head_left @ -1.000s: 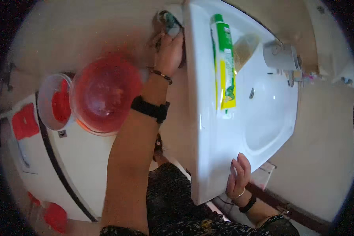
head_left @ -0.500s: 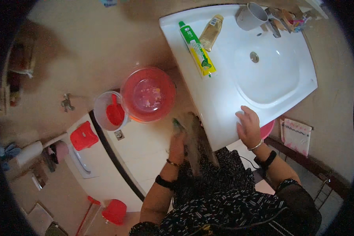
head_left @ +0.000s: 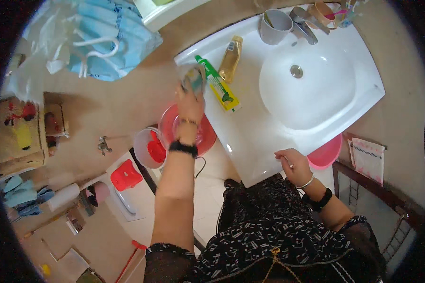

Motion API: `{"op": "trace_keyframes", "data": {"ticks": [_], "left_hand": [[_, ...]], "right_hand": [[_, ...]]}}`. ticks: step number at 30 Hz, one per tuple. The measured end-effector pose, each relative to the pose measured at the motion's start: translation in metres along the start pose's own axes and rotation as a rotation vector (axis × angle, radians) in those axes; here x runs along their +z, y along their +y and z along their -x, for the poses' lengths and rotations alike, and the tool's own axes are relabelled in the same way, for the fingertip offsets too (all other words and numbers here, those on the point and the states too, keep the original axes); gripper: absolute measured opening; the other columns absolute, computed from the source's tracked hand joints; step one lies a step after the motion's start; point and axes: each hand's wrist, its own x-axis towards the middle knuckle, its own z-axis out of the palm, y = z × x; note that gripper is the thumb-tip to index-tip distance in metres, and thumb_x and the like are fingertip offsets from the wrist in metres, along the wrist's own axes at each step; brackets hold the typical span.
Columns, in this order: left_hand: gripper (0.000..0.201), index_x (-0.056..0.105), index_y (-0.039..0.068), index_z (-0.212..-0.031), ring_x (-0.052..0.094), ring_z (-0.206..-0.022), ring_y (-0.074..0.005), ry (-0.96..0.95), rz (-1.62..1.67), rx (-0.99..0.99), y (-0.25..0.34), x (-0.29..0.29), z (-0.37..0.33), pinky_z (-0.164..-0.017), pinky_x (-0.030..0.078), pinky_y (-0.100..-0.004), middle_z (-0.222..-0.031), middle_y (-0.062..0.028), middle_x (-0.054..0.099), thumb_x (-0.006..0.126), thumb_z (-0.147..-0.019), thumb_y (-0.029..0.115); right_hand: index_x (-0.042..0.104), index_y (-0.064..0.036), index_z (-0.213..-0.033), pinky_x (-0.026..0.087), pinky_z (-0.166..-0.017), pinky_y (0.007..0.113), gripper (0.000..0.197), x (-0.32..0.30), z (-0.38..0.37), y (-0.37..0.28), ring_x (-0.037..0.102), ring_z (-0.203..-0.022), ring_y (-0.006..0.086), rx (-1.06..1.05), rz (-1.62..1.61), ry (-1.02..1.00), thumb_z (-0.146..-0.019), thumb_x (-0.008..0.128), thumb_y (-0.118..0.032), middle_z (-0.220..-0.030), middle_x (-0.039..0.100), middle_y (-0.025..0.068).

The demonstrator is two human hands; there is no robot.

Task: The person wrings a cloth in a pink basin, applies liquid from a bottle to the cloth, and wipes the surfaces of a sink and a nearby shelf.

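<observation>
My left hand (head_left: 190, 104) reaches forward to the far left corner of the white washbasin (head_left: 250, 146). It is closed on a grey-green thing (head_left: 193, 79), blurred, so its kind does not show. Beside that thing lies a green and yellow toothpaste tube (head_left: 218, 84), and to the right of it a gold squeeze tube (head_left: 231, 59). My right hand (head_left: 295, 167) hovers at the basin's front edge, fingers loosely bent and partly apart, holding nothing.
A grey cup (head_left: 275, 28) and the tap (head_left: 304, 26) stand at the basin's back. Below its left side are a red basin (head_left: 210, 137) and a clear bucket (head_left: 141, 153) holding a red scoop (head_left: 156, 147). A blue bag (head_left: 123, 42) hangs upper left. A pink tub (head_left: 328, 153) sits under the right.
My left hand has risen from beside my clothing to the basin's far left corner, carrying the grey-green thing. My right hand has drawn back slightly, its fingers more bent. The view has shifted.
</observation>
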Motion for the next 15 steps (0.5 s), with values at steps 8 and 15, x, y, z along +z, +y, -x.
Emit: {"op": "trace_keyframes", "data": {"ticks": [8, 15], "left_hand": [[0.044, 0.053, 0.001, -0.108, 0.032, -0.114, -0.0432, -0.352, 0.214, 0.01, 0.093, -0.047, 0.212, -0.094, 0.034, -0.0422, -0.129, -0.0269, 0.027, 0.061, -0.064, 0.004], [0.026, 0.058, 0.004, -0.102, 0.053, -0.095, -0.0219, -0.572, 0.836, -0.344, 0.091, -0.118, 0.24, -0.079, 0.045, -0.0296, -0.111, -0.0142, 0.051, 0.059, -0.079, 0.013]], "right_hand": [[0.056, -0.0001, -0.093, 0.047, -0.068, 0.031, 0.016, 0.001, -0.016, 0.003, 0.06, -0.078, 0.0242, -0.078, 0.036, 0.035, -0.079, 0.049, -0.001, -0.083, 0.06, 0.0131], [0.053, -0.0049, -0.107, 0.046, -0.075, 0.03, 0.026, 0.041, 0.001, -0.029, 0.057, -0.089, 0.0176, 0.301, -0.517, 0.017, -0.083, 0.05, -0.015, -0.096, 0.059, 0.0077]]}}
